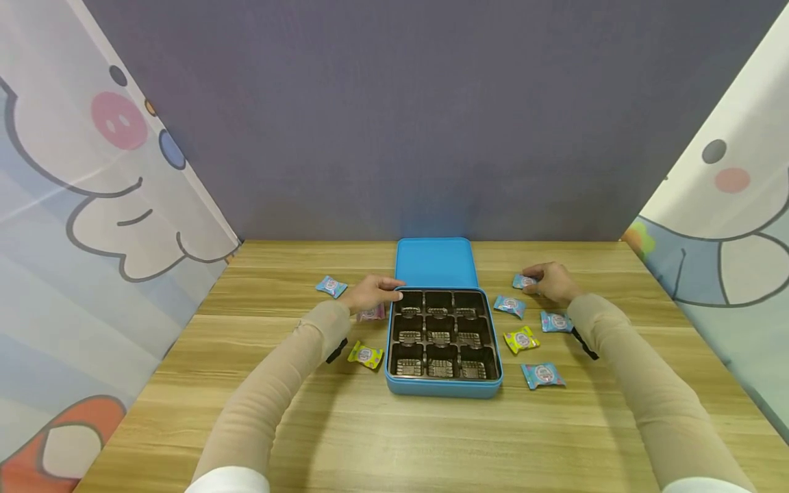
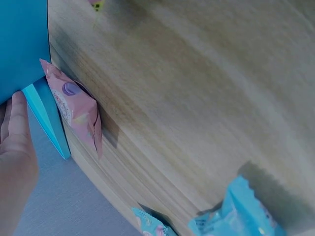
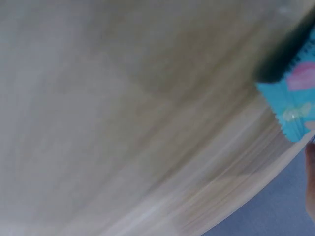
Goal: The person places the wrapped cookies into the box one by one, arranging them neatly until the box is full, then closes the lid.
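Observation:
A blue box (image 1: 444, 388) with its lid (image 1: 436, 263) folded back stands in the middle, a dark compartment tray (image 1: 424, 346) inside it. At the box's back left corner, my left hand (image 1: 372, 293) grips the rim, thumb on top and fingers on the outside. A pink candy packet (image 2: 74, 105) lies against the box beside this hand, partly covered by it in the head view. Over on the right, my right hand (image 1: 553, 282) pinches a blue candy packet (image 1: 522, 281) at the table. In the right wrist view only part of that packet (image 3: 295, 101) and a finger show.
Left of the box lie a blue packet (image 1: 331, 286) and a yellow-green packet (image 1: 366, 355). Right of it are blue packets (image 1: 509, 306), one partly near the right wrist (image 1: 556, 322), and another yellow-green packet (image 1: 521, 339). A grey panel (image 1: 431, 137) rises behind the wooden table (image 1: 431, 445).

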The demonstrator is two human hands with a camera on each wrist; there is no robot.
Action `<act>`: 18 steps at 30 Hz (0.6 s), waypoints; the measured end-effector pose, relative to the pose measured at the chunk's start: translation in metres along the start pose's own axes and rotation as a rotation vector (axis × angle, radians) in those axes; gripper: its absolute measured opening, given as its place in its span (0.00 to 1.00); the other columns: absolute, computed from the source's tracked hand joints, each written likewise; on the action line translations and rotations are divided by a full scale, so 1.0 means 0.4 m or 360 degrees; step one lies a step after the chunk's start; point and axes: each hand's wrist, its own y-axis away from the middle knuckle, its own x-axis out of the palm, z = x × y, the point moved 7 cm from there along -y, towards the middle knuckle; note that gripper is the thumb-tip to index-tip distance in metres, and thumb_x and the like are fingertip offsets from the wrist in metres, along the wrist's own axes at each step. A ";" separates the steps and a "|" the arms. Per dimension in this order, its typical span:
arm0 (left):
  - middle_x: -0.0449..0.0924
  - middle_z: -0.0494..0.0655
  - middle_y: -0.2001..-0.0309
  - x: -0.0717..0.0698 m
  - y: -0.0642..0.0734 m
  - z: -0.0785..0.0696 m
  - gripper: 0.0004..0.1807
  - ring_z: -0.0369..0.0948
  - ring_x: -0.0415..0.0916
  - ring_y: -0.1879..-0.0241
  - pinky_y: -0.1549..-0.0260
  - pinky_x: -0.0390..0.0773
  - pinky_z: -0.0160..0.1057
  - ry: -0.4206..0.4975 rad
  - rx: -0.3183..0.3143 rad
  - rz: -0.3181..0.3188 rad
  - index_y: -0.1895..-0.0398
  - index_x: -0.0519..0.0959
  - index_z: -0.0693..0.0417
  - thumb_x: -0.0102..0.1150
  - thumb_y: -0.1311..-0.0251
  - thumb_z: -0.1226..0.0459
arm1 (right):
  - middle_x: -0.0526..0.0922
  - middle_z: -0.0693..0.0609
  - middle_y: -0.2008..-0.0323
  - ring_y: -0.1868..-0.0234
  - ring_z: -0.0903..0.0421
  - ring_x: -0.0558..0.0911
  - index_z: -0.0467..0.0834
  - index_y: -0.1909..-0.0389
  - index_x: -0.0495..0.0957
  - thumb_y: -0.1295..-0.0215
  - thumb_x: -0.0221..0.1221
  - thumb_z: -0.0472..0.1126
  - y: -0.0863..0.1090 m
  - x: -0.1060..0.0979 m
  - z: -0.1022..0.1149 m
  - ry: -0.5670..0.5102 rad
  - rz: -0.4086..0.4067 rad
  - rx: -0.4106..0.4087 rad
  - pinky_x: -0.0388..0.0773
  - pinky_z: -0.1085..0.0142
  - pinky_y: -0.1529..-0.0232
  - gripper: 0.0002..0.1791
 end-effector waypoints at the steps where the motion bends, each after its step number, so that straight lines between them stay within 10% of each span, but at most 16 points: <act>1: 0.66 0.48 0.36 0.000 0.000 0.000 0.24 0.47 0.62 0.36 0.40 0.65 0.49 0.0000 0.0000 0.0002 0.38 0.69 0.50 0.54 0.37 0.60 | 0.71 0.32 0.44 0.44 0.36 0.70 0.31 0.42 0.68 0.44 0.63 0.39 0.000 -0.001 0.000 0.0010 -0.0002 -0.0002 0.70 0.47 0.46 0.30; 18: 0.65 0.50 0.36 0.001 -0.004 0.005 0.24 0.48 0.63 0.37 0.41 0.67 0.47 -0.0032 0.0052 0.0016 0.37 0.68 0.51 0.53 0.37 0.59 | 0.71 0.32 0.44 0.43 0.36 0.69 0.32 0.42 0.68 0.45 0.65 0.41 -0.006 -0.004 -0.009 -0.0051 0.0009 0.0053 0.69 0.46 0.45 0.32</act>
